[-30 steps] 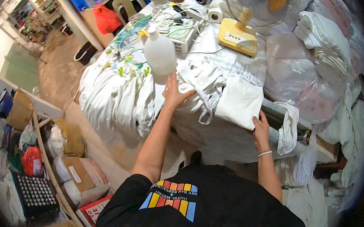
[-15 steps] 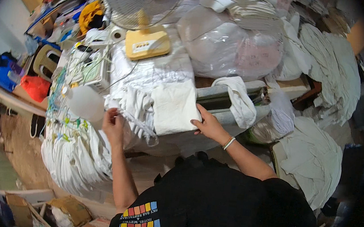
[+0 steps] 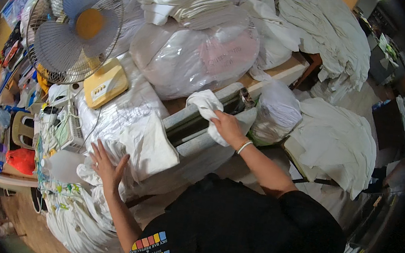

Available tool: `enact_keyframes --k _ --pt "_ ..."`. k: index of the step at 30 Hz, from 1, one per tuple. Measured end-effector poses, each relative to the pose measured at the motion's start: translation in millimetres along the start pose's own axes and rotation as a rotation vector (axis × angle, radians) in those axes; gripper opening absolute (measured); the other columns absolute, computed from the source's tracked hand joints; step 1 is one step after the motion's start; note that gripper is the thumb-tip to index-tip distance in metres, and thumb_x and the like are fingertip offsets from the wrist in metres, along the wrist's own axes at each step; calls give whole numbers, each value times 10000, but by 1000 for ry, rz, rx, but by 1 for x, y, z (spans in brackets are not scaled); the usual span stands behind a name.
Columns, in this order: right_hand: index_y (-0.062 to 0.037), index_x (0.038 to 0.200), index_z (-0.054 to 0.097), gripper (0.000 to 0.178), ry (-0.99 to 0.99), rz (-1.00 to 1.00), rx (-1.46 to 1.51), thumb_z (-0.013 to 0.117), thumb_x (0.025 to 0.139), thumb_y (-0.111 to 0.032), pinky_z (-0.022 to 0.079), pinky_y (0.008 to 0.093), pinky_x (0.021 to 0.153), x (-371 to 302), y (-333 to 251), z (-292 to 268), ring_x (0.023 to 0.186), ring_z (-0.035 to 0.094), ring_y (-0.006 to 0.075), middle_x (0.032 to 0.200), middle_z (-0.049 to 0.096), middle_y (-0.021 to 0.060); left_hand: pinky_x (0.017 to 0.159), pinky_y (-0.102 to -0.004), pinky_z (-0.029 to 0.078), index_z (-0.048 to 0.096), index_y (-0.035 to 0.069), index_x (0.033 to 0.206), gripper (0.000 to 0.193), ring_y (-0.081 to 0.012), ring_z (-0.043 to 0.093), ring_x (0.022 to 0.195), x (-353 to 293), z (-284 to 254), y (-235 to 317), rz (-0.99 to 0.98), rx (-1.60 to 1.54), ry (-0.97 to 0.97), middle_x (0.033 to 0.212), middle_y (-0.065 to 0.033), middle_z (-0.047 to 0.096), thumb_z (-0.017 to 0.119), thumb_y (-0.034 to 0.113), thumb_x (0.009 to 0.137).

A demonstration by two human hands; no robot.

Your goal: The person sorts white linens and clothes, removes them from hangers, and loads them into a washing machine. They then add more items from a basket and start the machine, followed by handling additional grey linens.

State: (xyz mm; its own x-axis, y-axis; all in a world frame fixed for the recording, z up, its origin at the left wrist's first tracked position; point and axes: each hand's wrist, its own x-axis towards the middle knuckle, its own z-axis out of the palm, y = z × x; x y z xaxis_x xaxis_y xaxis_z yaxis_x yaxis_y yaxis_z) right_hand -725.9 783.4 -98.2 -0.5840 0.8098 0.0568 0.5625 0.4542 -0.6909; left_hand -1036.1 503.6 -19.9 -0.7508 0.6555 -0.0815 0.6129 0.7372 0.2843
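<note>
My right hand [image 3: 230, 129] grips a white cloth [image 3: 204, 101] that hangs over the grey padded edges of a long, narrow machine bed or trough [image 3: 185, 148] in front of me; its exact kind is unclear. My left hand [image 3: 108, 168] has its fingers spread and rests on or just above loose white fabric at the table's left end. Between the two hands, a folded white cloth [image 3: 152, 148] lies flat on the plastic-wrapped pile, one corner pointing towards the trough.
A fan [image 3: 74, 27] with a yellow base stands at the far left. Behind the trough are a clear bag of linen [image 3: 180, 61] and a folded linen stack [image 3: 194, 5]. A plastic jug [image 3: 64, 166] stands left; a white fabric heap [image 3: 335, 141] lies right.
My right hand has left the folded cloth, moved right and taken hold of the draped cloth. My left hand has opened with fingers spread. The view has turned rightward.
</note>
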Motion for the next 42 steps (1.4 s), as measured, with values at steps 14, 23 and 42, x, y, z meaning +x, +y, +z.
enact_keyframes --k 14,23,42 --pt "-39 982 691 304 457 -553 222 723 947 -339 560 379 638 10 -39 -213 729 698 256 853 681 103 578 -326 559 464 36 1461 709 -204 660 622 5 44 245 19 -1437 -451 958 -128 705 781 146 838" --pt "-56 1079 705 451 -202 -279 133 857 774 -352 572 405 729 7 -51 -130 856 726 329 948 728 131 1086 -408 460 404 101 1541 950 -252 522 1311 74 -1 212 365 -1722 -63 1411 -109 533 840 461 776" --pt "-46 1349 566 550 -296 83 248 741 886 -287 531 486 874 -81 12 -123 1035 671 407 1075 690 232 1157 -751 56 470 303 1533 996 -425 123 1557 71 161 255 837 201 -421 1709 -101 171 816 641 662"
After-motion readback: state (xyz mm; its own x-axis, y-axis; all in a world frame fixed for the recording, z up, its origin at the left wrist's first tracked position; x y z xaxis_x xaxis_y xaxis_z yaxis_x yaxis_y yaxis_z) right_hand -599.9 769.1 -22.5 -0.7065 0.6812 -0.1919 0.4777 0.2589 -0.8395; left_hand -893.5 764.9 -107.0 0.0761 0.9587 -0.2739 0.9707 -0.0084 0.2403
